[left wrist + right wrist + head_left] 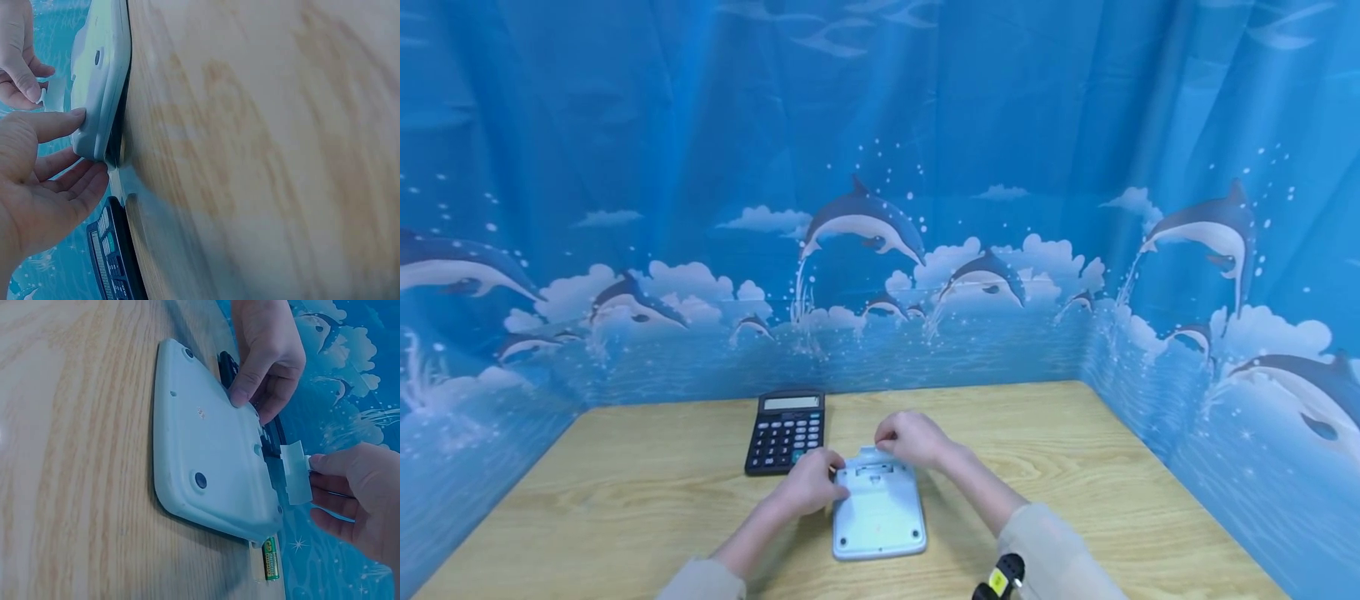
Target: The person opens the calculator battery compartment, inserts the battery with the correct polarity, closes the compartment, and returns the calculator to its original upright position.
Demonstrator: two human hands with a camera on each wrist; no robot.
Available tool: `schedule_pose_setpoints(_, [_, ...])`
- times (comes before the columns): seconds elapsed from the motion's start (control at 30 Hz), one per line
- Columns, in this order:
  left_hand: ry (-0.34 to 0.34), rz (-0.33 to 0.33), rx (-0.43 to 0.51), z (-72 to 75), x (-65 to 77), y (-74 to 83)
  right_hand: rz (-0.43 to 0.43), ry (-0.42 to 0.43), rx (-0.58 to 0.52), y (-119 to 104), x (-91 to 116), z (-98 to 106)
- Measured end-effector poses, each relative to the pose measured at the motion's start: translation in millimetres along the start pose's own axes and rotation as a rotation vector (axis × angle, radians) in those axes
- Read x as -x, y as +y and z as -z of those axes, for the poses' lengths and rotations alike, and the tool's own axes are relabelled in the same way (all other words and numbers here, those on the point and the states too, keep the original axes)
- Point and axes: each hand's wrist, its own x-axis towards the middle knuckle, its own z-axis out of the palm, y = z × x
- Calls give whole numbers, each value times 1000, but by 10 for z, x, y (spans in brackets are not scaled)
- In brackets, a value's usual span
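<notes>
A white calculator (880, 508) lies face down on the table, its battery compartment at the far end. My left hand (808, 483) grips its left edge, thumb on the back and fingers against the side, as the left wrist view shows. Between the thumb and fingers of my right hand (359, 494) is a small white battery cover (297, 474). The cover is off the compartment and held just beyond the calculator's far edge. On the table past that edge, a green and gold battery (270, 559) shows in the right wrist view.
A black calculator (786, 433) lies face up to the left of the white one, close to my left hand. The wood-grain table (625, 500) ends at a blue dolphin-print curtain (760, 333) at the back and sides.
</notes>
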Motion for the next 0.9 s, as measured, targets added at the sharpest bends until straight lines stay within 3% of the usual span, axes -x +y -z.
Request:
schedule_pose_setpoints(0.43, [14, 17, -2, -22, 0, -5, 38, 70, 5, 92, 51, 81])
schedule_pose_setpoints(0.9, [29, 43, -4, -39, 9, 13, 57, 239, 145, 291, 206, 147])
